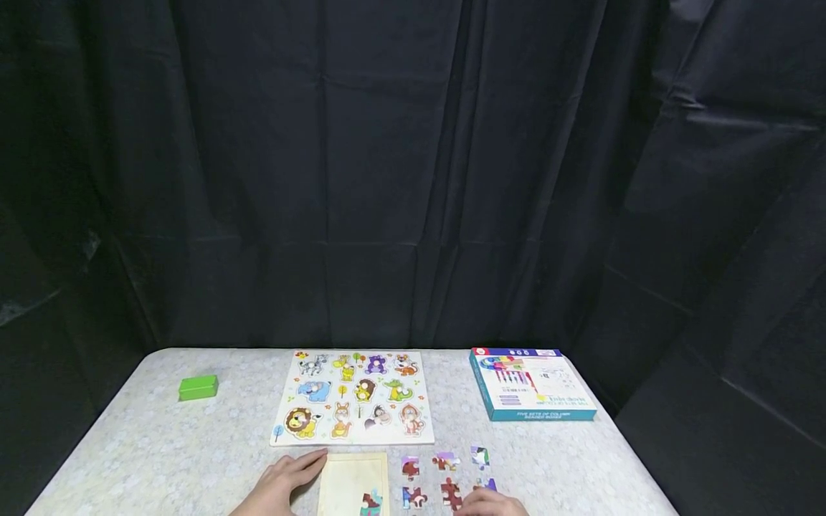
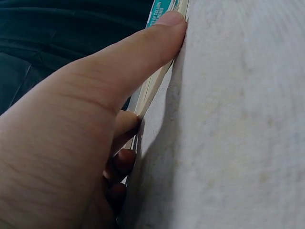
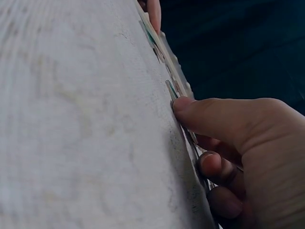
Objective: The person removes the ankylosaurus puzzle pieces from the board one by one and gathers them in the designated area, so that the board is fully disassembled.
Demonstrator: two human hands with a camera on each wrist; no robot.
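My left hand [image 1: 287, 481] lies along the left side of a shallow cream puzzle tray [image 1: 351, 469]. Its fingertips touch the upper left corner, and in the left wrist view the straight thumb [image 2: 157, 36] presses the tray's edge. One teal and brown jigsaw piece [image 1: 371, 502] sits in the tray's lower right. My right hand [image 1: 487, 504] is low among loose pieces, beside a brown jigsaw piece [image 1: 451, 493]. In the right wrist view, its thumb and fingers pinch a thin jigsaw piece [image 3: 170, 89], seen edge-on; its picture is hidden.
Several loose jigsaw pieces, including a brown and purple one [image 1: 445, 461], lie right of the tray. Behind it is an animal puzzle board [image 1: 355, 435]. A flat teal and white box [image 1: 542, 414] lies back right, a green block [image 1: 198, 388] back left. A black curtain [image 1: 387, 179] hangs behind the table.
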